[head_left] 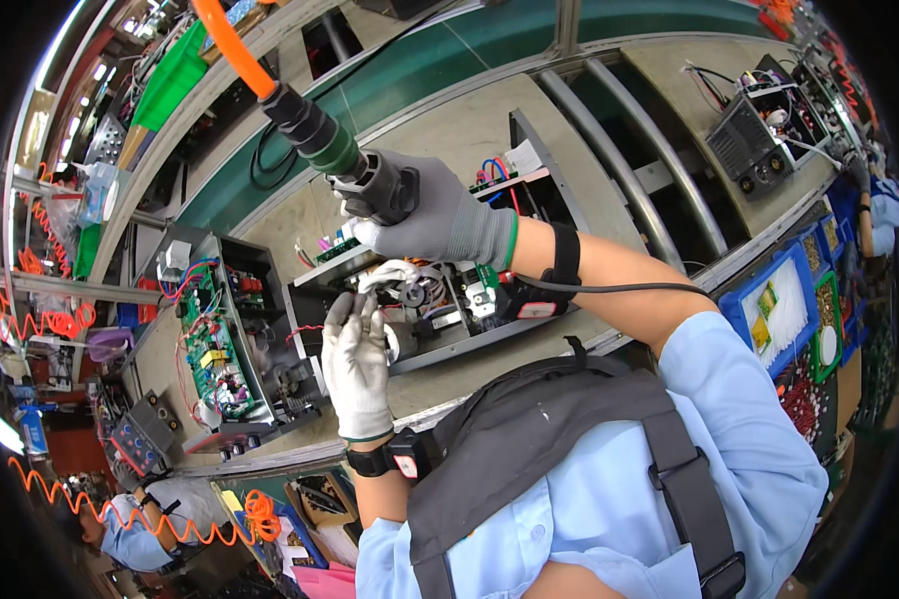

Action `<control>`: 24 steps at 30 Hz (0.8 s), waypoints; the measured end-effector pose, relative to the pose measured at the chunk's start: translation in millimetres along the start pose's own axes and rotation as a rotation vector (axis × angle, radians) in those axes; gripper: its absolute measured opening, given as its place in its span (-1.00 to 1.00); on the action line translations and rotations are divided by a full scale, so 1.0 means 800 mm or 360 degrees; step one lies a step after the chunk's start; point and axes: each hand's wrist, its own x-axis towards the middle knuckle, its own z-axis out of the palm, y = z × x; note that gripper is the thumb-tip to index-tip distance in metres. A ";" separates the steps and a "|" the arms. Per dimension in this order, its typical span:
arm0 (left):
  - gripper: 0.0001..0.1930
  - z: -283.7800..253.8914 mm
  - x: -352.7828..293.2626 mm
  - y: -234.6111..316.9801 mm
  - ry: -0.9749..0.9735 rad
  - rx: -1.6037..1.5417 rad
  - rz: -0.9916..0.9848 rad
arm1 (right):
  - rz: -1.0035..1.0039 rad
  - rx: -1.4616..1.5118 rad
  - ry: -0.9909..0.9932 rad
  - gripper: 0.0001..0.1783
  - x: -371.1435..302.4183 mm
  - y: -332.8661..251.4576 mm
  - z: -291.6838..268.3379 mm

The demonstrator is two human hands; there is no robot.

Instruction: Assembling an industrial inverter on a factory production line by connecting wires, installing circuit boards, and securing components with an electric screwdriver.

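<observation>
My right hand, in a grey knitted glove, is wrapped round a black and green power screwdriver hung from an orange hose. The tool's tip is hidden behind the hand. Below it stands an open metal case with wires and circuit boards inside. At the case's left side is my left hand, in a white glove with grey fingertips. Its fingers are drawn together beside a thick white cable bundle; what they pinch, if anything, is too small to make out.
Another open case with a green circuit board stands left on the bench. Metal rollers lie right of centre, with a further unit beyond. Blue parts bins line the right edge. Co-workers sit lower left and far right.
</observation>
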 end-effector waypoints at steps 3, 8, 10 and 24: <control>-0.56 -0.011 0.003 -0.007 -0.0025 -0.0191 -0.0108 | 0.0035 0.0162 0.0073 -0.55 0.000 -0.001 -0.001; -0.58 -0.011 0.001 -0.013 -0.0077 -0.0296 -0.0224 | 0.0227 0.0040 -0.0071 -0.61 0.005 0.005 -0.003; -0.60 -0.006 -0.001 -0.015 -0.0079 -0.0249 -0.0187 | 0.0157 0.0113 -0.0067 -0.62 0.005 0.009 0.000; -0.68 0.002 -0.004 -0.019 -0.0036 -0.0025 -0.0108 | 0.0265 -0.0188 -0.0174 -0.64 0.008 0.018 0.006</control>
